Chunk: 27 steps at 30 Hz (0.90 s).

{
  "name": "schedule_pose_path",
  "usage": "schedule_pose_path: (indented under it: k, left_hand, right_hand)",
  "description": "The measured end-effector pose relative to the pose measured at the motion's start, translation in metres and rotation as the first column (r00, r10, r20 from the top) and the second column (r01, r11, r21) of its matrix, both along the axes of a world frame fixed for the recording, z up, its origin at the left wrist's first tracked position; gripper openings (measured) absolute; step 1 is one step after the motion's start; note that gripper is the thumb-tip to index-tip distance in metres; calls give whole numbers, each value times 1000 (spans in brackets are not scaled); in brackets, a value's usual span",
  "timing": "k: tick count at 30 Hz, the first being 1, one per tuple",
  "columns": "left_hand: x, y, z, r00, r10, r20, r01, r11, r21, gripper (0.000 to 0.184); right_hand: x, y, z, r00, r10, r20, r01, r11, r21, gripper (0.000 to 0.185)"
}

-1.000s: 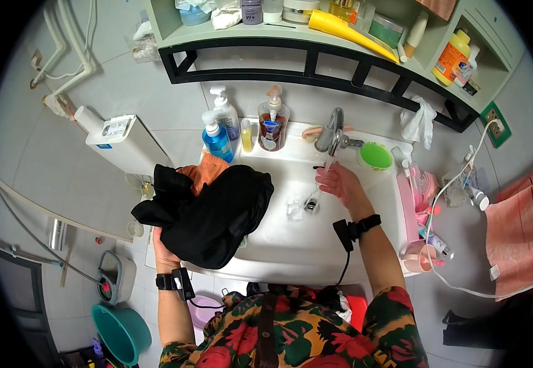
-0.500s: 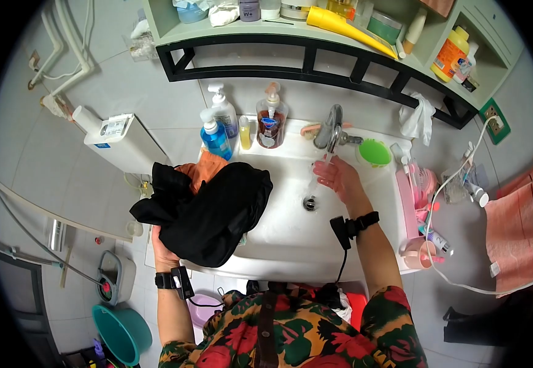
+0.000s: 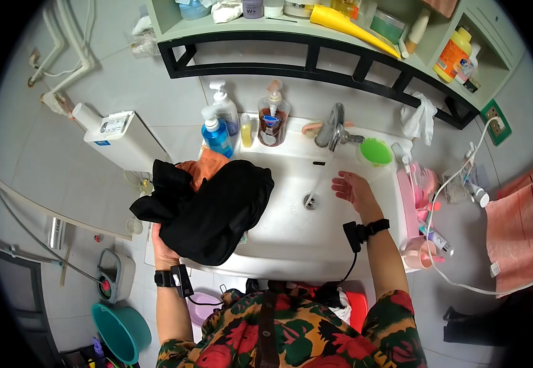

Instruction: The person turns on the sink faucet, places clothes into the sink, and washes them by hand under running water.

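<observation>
Black fabric bundled into a soft heap point(image 3: 217, 211) lies over the sink's left rim as before, against a crumpled orange cloth point(image 3: 208, 165); the left hand point(image 3: 166, 246) still supports it from below, its fingers hidden, so their spread cannot be told. Bare and empty, the right hand point(image 3: 353, 187) has moved out of the water below the curved chrome faucet point(image 3: 334, 127), and is now half open, fingers loosely bent, over the white ceramic basin point(image 3: 291, 245), beside the stream.
</observation>
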State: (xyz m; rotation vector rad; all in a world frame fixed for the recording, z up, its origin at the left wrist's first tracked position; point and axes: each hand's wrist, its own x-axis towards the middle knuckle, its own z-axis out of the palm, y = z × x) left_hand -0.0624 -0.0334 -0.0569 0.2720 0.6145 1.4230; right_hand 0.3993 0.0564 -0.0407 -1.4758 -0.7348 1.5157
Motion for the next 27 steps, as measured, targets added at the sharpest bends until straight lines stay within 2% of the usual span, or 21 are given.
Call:
schedule_pose_path:
  k: [1,5,7,8,9,12,13,15,17,20,22,23,25,27]
  left_hand:
    - [0,0,0,1000,4,-1,-4,1000,9,52]
    - [-6,1,-7,1000,-8,-4,8,1000,8,53]
    - [-6,0,-6,999,-35,-4,35,999,21,52]
    - [-6,0,-5,999,-34,-3,34,999,20,52]
    - [-5,0,-4,1000,-31,0,31,999,15,52]
    - [0,1,1,1000,11,-23,-11,1000,13,52]
    - [2,1,3,998,41,-50,-40,999,18,52]
    - [5,1,9,999,27,-31,-26,999,28,52]
    - [5,0,8,1000,8,-13,-8,999,37,52]
    - [-2,0,-1,1000,-1,-10,1,1000,24,52]
    - [-5,-1,-4,999,10,-33,-9,1000,29,53]
    - [-6,-1,-6,999,7,-34,-6,1000,28,53]
    - [-7,-1,-7,1000,-18,-8,18,1000,-10,54]
    - [-6,-2,-5,1000,-17,-14,17,1000,-12,54]
  right_hand:
    - [-4,-1,2,1000,-21,-1,21,997,70,31]
    - [-30,7,14,998,21,58,-23,999,30,35]
    - [-42,9,16,995,100,1,-100,992,71,36]
    - [-48,8,22,992,97,-84,-88,991,101,36]
    - [-47,8,25,991,101,-83,-92,991,101,36]
    - [-31,12,22,924,48,-380,37,976,214,28]
    - [-23,12,24,924,52,-379,33,976,214,28]
    - [-10,12,28,903,-65,-425,171,961,217,27]
    - [-7,10,34,908,-90,-408,198,952,232,27]
    - [-5,8,35,932,-27,-361,122,963,242,30]
    - [-9,7,32,975,74,-210,-35,982,185,32]
    - [-13,8,28,975,71,-211,-31,982,184,32]
    - [-22,11,22,998,34,-60,-30,997,72,35]
    - [-29,13,23,994,38,-100,-30,996,87,35]
